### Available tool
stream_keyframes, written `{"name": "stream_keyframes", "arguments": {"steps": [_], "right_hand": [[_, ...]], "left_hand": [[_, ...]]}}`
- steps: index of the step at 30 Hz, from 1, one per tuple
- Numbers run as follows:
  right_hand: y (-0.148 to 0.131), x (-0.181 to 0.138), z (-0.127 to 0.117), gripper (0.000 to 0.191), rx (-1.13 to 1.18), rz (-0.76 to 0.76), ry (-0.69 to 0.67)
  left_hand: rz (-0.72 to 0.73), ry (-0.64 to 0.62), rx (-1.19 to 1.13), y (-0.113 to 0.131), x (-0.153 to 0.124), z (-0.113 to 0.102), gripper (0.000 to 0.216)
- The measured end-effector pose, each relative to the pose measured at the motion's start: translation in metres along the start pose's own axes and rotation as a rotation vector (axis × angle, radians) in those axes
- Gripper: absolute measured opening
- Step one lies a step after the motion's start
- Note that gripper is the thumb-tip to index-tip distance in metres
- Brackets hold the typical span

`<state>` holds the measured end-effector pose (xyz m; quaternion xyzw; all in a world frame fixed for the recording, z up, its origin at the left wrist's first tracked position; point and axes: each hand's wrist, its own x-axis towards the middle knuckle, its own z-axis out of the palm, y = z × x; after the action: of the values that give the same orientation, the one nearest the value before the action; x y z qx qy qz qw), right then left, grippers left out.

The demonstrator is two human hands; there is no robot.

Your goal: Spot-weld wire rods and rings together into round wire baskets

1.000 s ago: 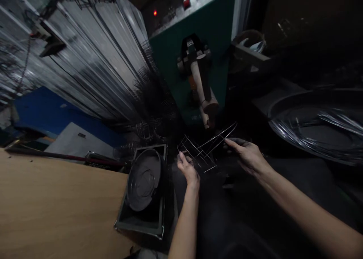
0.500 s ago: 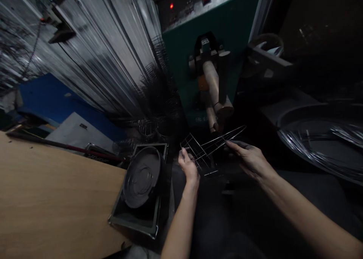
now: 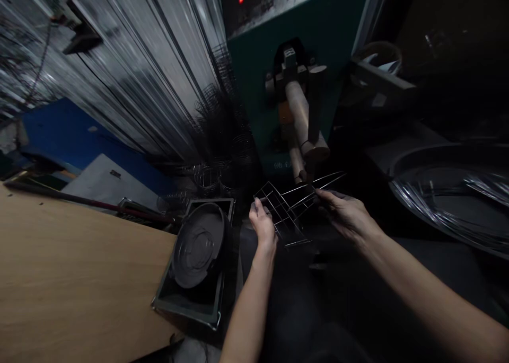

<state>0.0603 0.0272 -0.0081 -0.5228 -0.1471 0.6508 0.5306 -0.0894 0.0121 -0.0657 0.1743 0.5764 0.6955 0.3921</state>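
I have the wire grid [image 3: 283,214] between both hands, right under the tip of the machine's arm [image 3: 303,135]. My left hand [image 3: 264,226] is closed on its near-left edge, thumb and fingers pinching the frame wires. My right hand [image 3: 345,214] takes the other side, fingertips pressed together on the long loose wires [image 3: 324,183] that run up and away to the right past my grip.

The grid's flat panel tilts, its far corner up toward the machine, its near corner down toward my lap. The long wires cross it on a slant, from low at my left grip to high beyond my right. The arm's round end [image 3: 316,153] hangs just above and between my two grips, a touch nearer my right hand, and the wires pass just below it; I cannot tell whether they touch.

To the left of my left grip sits a square tray [image 3: 186,304] with a round dark dish [image 3: 199,246] lying in it, leaning on the tray's edge; the dish looks to hold nothing. The tray rests at the corner of the wooden table [image 3: 79,278]. Beyond it, stacks of wire baskets [image 3: 210,180] stand against the corrugated wall. Well off to the right of my right grip lies a wide round pan [image 3: 453,193] with shiny wire coiled inside.
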Motion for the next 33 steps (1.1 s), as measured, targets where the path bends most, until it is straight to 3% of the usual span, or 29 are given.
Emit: {"name": "stream_keyframes", "arguments": {"steps": [8,17,29,33], "right_hand": [[-0.003,-0.003,0.004,0.012,0.031,0.036,0.011],[-0.004,-0.006,-0.022,0.013,0.048,0.019,0.051],[-0.006,0.003,-0.037,0.018,0.045,0.046,0.074],[-0.004,0.003,-0.049,0.011,0.050,0.044,0.033]], "left_hand": [[-0.051,-0.072,-0.051,0.012,-0.006,-0.002,0.044],[-0.104,0.013,-0.155,0.008,0.000,0.003,0.030],[-0.019,0.041,-0.117,0.004,0.009,0.007,0.035],[0.096,0.013,-0.059,0.006,0.007,0.008,0.036]]}}
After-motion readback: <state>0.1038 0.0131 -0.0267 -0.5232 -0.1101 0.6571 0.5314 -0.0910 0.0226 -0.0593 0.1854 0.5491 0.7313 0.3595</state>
